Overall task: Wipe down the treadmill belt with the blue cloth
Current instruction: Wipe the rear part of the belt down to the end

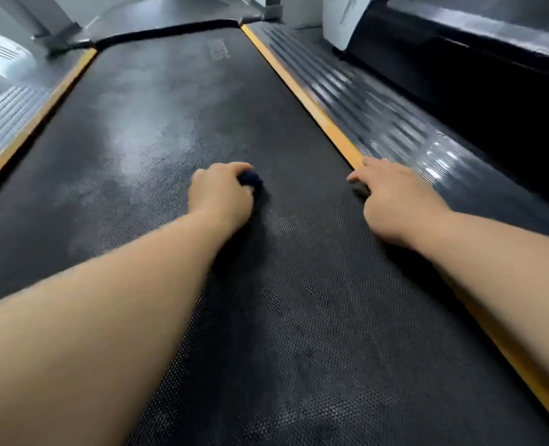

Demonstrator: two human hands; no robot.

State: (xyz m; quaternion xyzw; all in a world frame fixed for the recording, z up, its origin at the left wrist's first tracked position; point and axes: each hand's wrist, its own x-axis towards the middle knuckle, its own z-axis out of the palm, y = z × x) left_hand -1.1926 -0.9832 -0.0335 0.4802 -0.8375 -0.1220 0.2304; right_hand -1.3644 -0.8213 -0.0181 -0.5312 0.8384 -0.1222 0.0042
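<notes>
The black textured treadmill belt [157, 130] runs away from me, with greyish smears on its middle and left part. My left hand [220, 191] is closed around a bunched dark blue cloth [250, 180] and presses it onto the belt near the centre; only a small lump of cloth shows past the fingers. My right hand [395, 201] rests palm down on the belt's right edge, fingers touching the orange strip [302, 94]. It holds nothing that I can see.
Orange strips border the belt on both sides, the left one [38, 117]. Ribbed grey side rails [379, 107] lie outside them. A second dark machine [476, 59] stands close on the right. The motor cover [170, 14] closes the far end.
</notes>
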